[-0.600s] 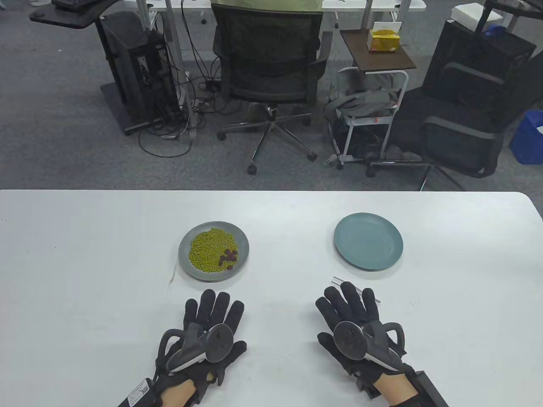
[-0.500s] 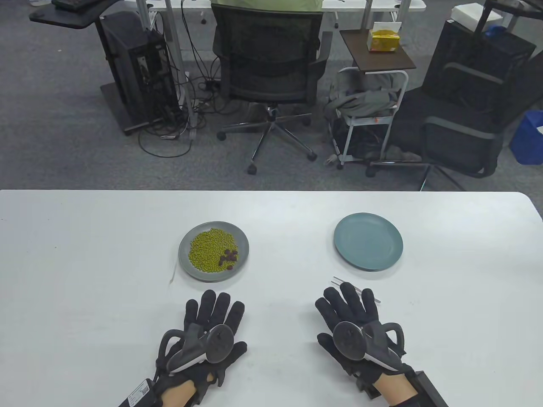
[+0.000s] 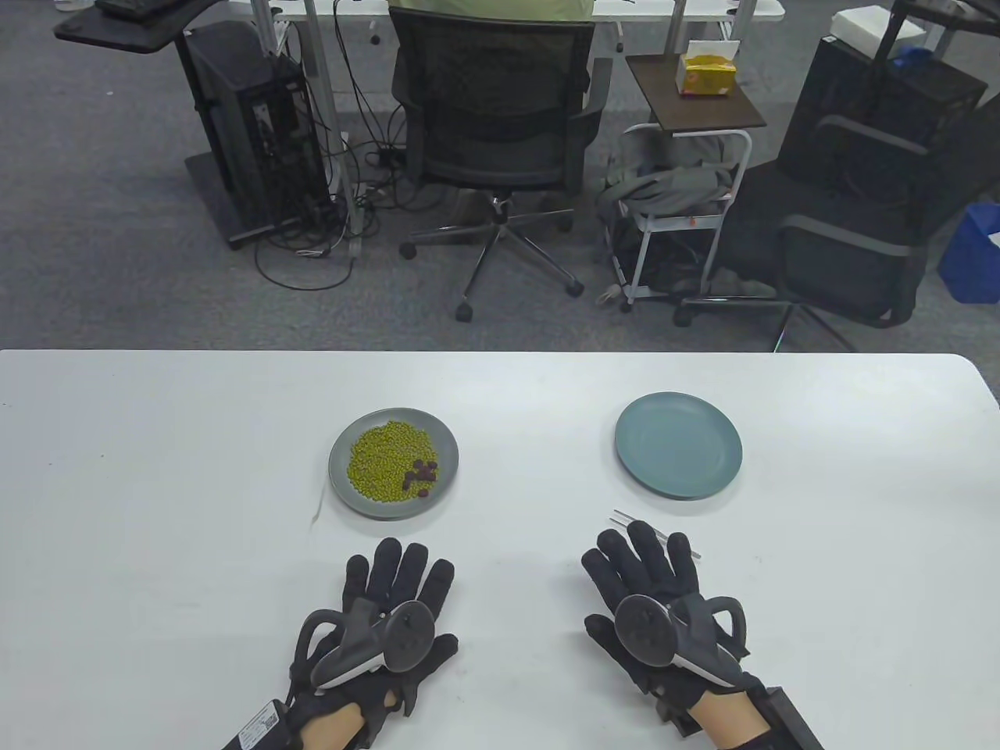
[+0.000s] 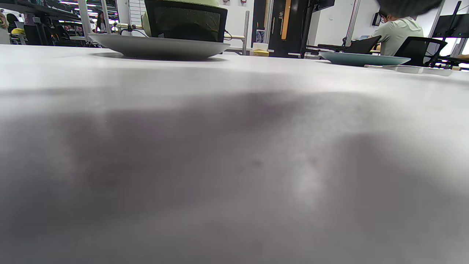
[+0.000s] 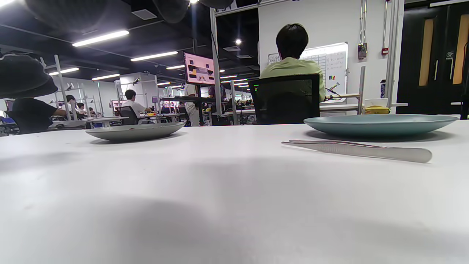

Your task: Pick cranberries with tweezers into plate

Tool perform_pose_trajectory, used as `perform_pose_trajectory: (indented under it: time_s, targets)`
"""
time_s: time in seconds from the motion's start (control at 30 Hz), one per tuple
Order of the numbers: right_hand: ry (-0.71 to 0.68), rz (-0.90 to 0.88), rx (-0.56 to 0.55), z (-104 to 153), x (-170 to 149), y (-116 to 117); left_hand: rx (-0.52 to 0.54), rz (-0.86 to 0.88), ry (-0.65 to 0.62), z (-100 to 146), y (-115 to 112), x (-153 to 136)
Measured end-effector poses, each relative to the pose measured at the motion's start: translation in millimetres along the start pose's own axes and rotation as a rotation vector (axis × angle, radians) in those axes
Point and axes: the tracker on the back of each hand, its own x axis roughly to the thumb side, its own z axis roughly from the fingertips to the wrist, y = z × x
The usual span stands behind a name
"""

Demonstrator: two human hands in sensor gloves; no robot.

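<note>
The left hand [image 3: 391, 605] has shifted slightly on the bench [image 3: 156, 484], fingers flat and released. The right hand [image 3: 652, 594] lies released over the tweezers [image 3: 623, 516], not grasping them, so picking cranberries [image 3: 420, 473] has not begun.

2 black gloves cover the left hand [image 3: 391, 601] and right hand [image 3: 652, 598]; a round dark grey tracker sits on each.

A black mesh office chair [image 3: 494, 101] on a five-star chrome base stands just beyond the white table [image 3: 156, 437]. Left of the chair stands a black computer tower [image 3: 250, 125] with tangled cables. Right of the chair, a small brown side table [image 3: 695, 98] carries a yellow tissue box [image 3: 705, 72].
</note>
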Motion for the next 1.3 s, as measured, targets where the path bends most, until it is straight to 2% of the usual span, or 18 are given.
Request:
perform_pose_trajectory:
  time_s: [0.6, 1.07, 1.17, 1.3]
  targets:
    - [-0.008, -0.01, 0.009, 2, 3, 3, -0.023, 0.012, 0.003, 1, -2, 1]
    - [0.006, -0.002, 0.056, 2, 3, 7, -0.047, 0.009, -0.004, 0, -3, 4]
    - [0.022, 0.019, 0.069, -1, 0, 3, -0.049, 0.014, -0.008, 0, -3, 5]
    - [0.057, 0.07, 0.062, -12, -10, -17, -0.048, 0.01, -0.011, 0, -3, 5]
